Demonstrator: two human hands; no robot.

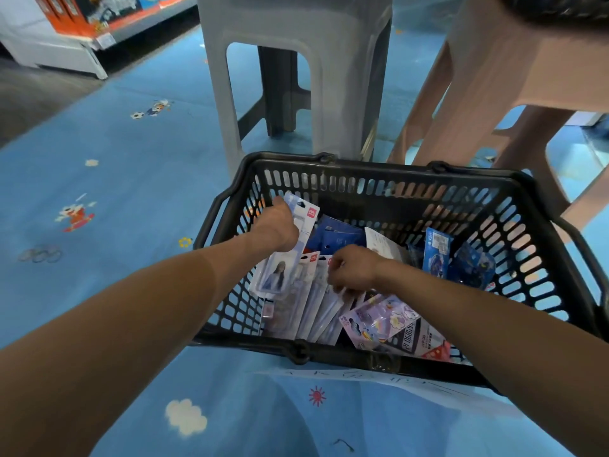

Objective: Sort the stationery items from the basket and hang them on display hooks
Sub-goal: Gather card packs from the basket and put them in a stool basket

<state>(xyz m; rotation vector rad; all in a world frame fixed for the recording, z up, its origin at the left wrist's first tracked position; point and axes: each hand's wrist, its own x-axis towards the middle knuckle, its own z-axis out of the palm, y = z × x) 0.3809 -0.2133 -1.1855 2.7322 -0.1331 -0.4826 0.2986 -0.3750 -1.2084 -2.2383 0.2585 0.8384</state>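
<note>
Left hand [276, 225] is clamped round a long pen pack [275, 275] at the left side of the black basket [362, 166], with the pack sticking out past the fingers at both ends. Right hand [354, 268] is mid-frame, fingers curled onto the tops of the white packs [313, 305] below. Can't tell if it's actually gripping one.

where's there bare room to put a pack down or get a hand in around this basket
Widest free patch: the blue floor left of the basket, up to the grey stool. Inside, a dark strip along the far wall, behind the blue packs, looks bare. Crowded: the near side, with pen packs and purple packs.
</note>
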